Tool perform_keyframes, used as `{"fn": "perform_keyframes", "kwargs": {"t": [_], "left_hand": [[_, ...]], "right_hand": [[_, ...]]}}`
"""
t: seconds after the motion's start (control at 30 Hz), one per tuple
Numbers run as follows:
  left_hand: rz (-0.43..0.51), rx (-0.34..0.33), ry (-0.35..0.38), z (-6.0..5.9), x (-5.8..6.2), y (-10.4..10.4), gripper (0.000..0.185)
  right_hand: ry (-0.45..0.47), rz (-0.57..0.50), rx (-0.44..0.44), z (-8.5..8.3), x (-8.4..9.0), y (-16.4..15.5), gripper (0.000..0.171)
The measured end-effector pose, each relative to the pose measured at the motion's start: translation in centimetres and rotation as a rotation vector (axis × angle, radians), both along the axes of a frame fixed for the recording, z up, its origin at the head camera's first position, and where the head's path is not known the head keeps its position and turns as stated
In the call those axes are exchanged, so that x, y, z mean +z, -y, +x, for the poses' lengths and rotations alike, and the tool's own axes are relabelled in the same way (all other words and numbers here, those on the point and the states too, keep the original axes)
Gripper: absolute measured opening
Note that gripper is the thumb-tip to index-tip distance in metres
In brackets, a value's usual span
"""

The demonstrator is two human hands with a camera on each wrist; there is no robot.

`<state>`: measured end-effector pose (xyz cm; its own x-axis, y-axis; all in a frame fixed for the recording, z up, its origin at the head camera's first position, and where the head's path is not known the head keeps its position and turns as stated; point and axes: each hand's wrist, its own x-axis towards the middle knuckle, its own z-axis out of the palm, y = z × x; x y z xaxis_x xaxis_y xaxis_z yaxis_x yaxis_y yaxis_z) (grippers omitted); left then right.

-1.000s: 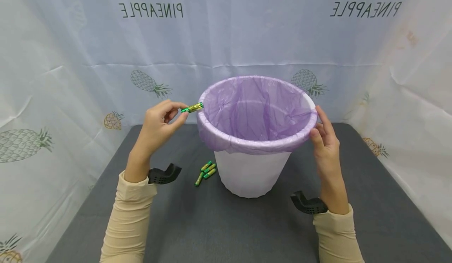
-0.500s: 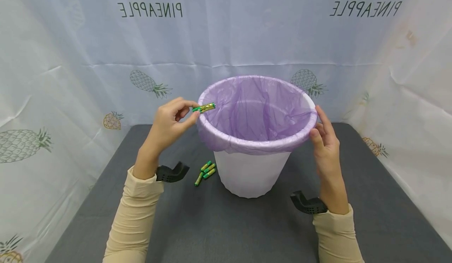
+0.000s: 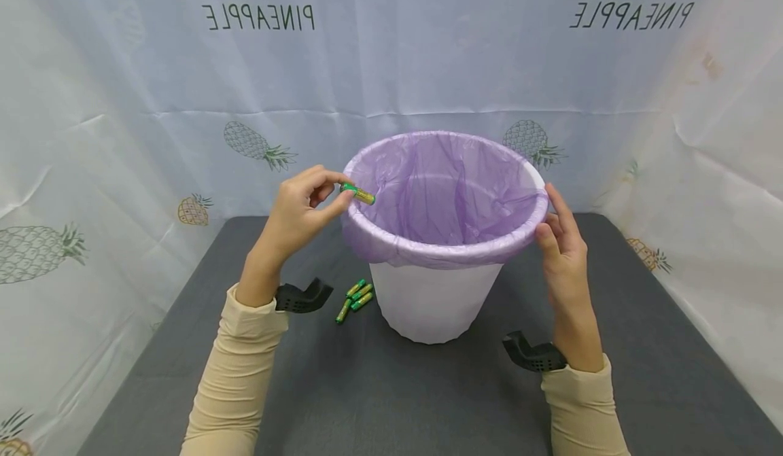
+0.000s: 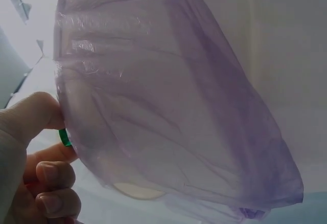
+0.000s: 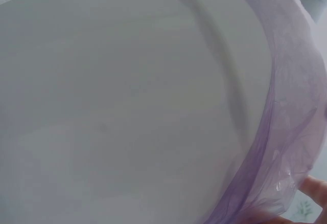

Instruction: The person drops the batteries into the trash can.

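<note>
two bare hands, left point(image 3: 298, 211) and right point(image 3: 563, 252). long beige sleeves point(image 3: 235, 367), snug and creased, ending at the wrists. black perforated camera mounts point(image 3: 301, 297) strapped at both wrists, curved like small hooks.

Head above; wrists against bin point(image 3: 434, 300)

Bin point(image 3: 437, 303) — centre of table point(image 3: 379, 401), liner point(image 3: 428, 191) inside and folded over its rim. Loose batteries point(image 3: 353, 297) on table just left of its base. Left hand point(image 3: 300, 215) at left rim, battery point(image 3: 357, 194) over the edge; right hand point(image 3: 559, 238) at right rim — apparently touching.
</note>
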<state>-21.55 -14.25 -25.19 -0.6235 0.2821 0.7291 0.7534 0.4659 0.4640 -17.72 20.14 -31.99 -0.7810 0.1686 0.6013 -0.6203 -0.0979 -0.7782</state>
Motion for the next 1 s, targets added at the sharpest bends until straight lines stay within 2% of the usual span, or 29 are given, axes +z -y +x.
{"fn": "perform_keyframes", "kwargs": {"t": [0.23,0.5,0.73,1.0], "left_hand": [[0.022,-0.021,0.0,-0.1,-0.3,0.0,0.011],[0.102,-0.012,0.021,0.2,-1.6,0.9,0.012],[0.129,-0.005,0.025,0.6,-2.4,1.7,0.014],[0.142,-0.031,0.027,0.8,-3.3,2.6,0.015]], "right_hand": [[-0.001,0.005,-0.004,-0.2,-0.3,-0.1,0.059],[0.007,0.0,-0.011,-0.4,-0.5,-0.3,0.059],[-0.001,0.0,-0.022,-0.2,-0.2,-0.1,0.06],[0.01,-0.008,-0.017,-0.2,-0.2,0.0,0.061]]}}
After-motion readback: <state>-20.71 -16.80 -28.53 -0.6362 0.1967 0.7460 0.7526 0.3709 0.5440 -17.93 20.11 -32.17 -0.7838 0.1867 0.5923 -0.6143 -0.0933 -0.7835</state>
